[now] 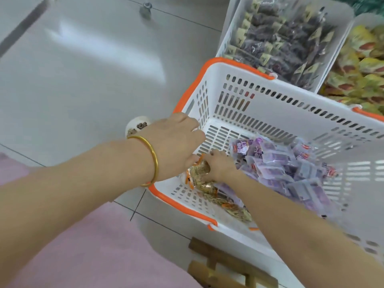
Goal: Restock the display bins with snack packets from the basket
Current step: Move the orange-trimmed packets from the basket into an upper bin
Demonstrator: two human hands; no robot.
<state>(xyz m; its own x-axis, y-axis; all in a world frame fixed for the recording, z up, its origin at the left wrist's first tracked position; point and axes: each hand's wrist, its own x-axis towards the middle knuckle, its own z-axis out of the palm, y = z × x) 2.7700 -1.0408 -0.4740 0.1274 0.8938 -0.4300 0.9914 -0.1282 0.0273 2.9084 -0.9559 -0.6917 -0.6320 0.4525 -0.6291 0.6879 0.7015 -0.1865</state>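
right hand [220, 166]: fingers curled on one gold-orange packet [200, 170] on the basket floor. left hand [174, 142], one bangle [152, 159]: thumb beside that packet, grip unclear. one white basket [291, 113]; purple packets [291, 169] heaped right, uncountable. two bins beyond: dark-packet bin [230, 32], yellow-packet bin [363, 17]

I am reaching my left hand [174, 145] into the orange-rimmed basket [270, 106] while my right hand [219, 165] is gripping gold snack packets [200, 171] beside purple packets [276, 165].
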